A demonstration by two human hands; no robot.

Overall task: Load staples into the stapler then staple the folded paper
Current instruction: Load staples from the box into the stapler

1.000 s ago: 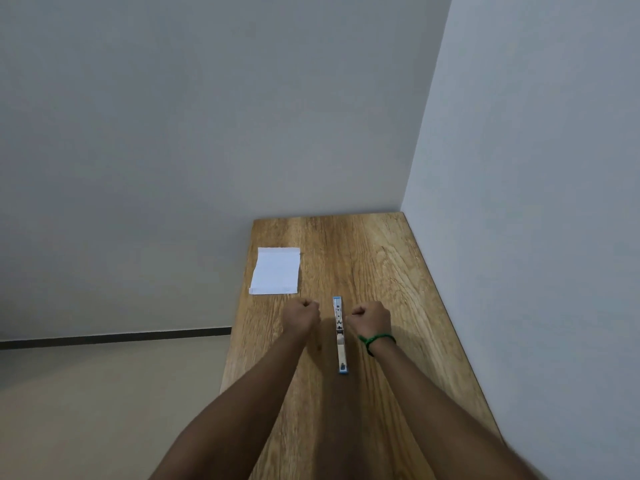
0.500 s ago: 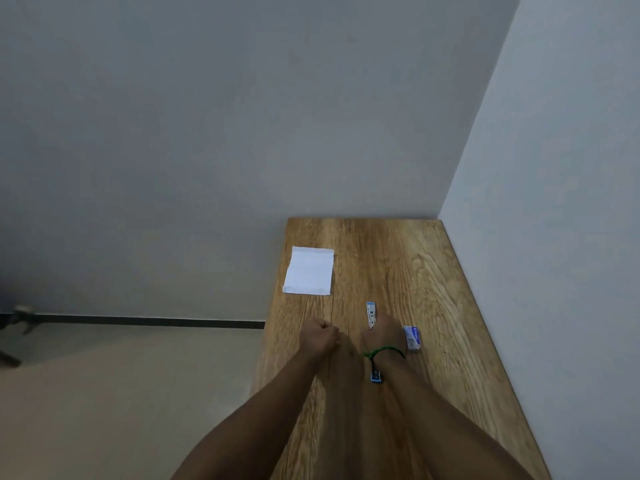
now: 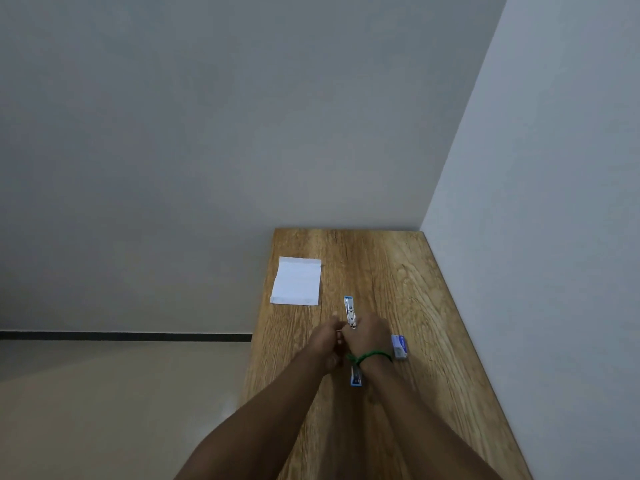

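Note:
A blue and silver stapler (image 3: 349,308) lies opened out flat along the wooden table (image 3: 408,285), its far end and near end (image 3: 356,378) showing. My right hand (image 3: 372,336), with a green band at the wrist, covers the stapler's middle with curled fingers on it. My left hand (image 3: 323,342) is pressed against the right hand's left side and pinches a thin silvery strip (image 3: 340,329) that looks like staples, by the stapler's channel. The folded white paper (image 3: 296,285) lies flat at the far left of the table, apart from both hands.
A small blue and white staple box (image 3: 399,346) sits just right of my right wrist. The table stands in a corner, with walls behind it and along its right side. Its left edge (image 3: 258,327) drops to a beige floor.
My right hand has moved from beside the stapler onto its middle. My left hand has closed in against it from the left. The staple box has come into view.

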